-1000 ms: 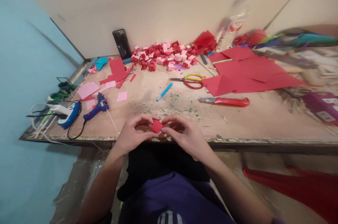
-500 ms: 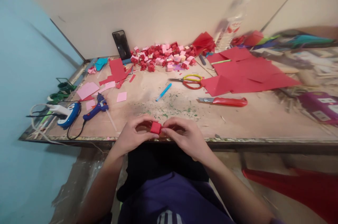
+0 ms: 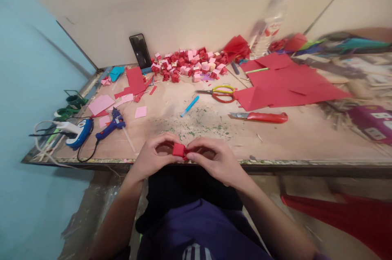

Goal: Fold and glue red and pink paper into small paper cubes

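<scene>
Between my two hands, just above the table's front edge, is a small red folded paper box (image 3: 178,150). My left hand (image 3: 155,154) grips its left side between thumb and fingers. The thumb and forefinger of my right hand (image 3: 214,157) pinch its right side, where a bit of red paper sticks out. Beyond my hands lies a light-blue pen (image 3: 190,106) among green scraps. Further back, scissors (image 3: 219,92) with one yellow and one red handle lie partly against red paper. A red-handled utility knife (image 3: 260,117) rests to the right.
A heap of small red and pink paper boxes (image 3: 190,65) sits against the wall beside a propped phone (image 3: 140,50). At left are a blue glue gun (image 3: 113,124) and a power strip (image 3: 80,133). Red paper sheets (image 3: 294,84) and a plastic bottle (image 3: 271,27) stand at right.
The red paper box has shifted slightly left and turned a little in my fingers. More red paper shows at my right fingertips. Both hands remain in nearly the same place.
</scene>
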`<state>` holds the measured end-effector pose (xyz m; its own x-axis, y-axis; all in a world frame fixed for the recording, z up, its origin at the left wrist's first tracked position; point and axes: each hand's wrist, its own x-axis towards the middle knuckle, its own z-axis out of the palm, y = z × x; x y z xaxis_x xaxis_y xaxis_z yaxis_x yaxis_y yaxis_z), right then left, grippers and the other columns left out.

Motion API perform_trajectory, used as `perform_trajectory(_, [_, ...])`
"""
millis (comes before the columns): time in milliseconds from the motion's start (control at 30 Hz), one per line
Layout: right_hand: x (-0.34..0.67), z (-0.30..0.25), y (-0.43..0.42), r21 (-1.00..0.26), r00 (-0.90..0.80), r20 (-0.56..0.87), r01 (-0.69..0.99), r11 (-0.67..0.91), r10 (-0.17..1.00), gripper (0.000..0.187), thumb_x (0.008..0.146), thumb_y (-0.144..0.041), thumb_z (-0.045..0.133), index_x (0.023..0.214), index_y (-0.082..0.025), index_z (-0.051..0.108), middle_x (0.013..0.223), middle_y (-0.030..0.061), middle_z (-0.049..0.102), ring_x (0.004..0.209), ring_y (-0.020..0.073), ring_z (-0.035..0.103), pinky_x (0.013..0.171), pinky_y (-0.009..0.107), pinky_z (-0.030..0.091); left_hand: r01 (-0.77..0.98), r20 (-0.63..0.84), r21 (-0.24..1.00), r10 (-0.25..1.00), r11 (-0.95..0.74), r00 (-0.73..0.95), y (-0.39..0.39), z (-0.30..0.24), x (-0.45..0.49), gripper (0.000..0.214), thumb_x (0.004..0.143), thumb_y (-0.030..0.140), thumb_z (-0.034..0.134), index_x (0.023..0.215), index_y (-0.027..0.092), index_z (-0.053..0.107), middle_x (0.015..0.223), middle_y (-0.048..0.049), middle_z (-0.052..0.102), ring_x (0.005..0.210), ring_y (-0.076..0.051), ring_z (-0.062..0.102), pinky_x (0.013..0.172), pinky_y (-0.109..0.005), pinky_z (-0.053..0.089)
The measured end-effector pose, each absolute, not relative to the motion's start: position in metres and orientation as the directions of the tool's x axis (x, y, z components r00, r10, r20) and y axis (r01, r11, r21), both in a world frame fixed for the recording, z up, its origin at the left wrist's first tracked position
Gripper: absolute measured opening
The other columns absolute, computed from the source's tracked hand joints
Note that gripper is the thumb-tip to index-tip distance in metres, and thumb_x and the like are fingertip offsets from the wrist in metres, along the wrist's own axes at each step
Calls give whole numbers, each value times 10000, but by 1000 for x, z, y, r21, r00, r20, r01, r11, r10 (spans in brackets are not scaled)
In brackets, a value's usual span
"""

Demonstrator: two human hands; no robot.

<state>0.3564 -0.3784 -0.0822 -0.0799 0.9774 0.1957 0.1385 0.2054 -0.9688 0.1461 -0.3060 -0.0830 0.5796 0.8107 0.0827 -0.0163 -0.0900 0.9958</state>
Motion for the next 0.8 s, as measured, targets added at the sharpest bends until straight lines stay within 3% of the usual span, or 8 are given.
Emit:
perform_trajectory(133, [357,-82,-379,-974,-94,180,122,191,979,132,854,-217,840,982,-232,812,870,6,802,730,139,718,678,241,550,11,24,999,828,-37,561,-306,-86,145,317,681,200,957,937,176,773,909,-37,776,867,-180,742,835,-286,603])
perform_trajectory(600, [356,-82,-376,-957,-71,228,169,237,971,33,897,-190,804,904,-222,811,851,1,800,754,131,729,692,220,549,45,-45,999,819,23,572,-307,-84,147,389,638,207,976,953,185,748,926,-30,793,875,-198,769,844,-311,632])
perform_trajectory(800, [358,-83,-376,-955,-86,223,178,235,971,35,880,-195,825,862,-222,813,840,0,790,728,127,705,682,226,538,42,-22,999,791,-5,612,-307,-83,146,326,690,223,947,948,188,750,934,-28,783,869,-189,763,847,-308,625])
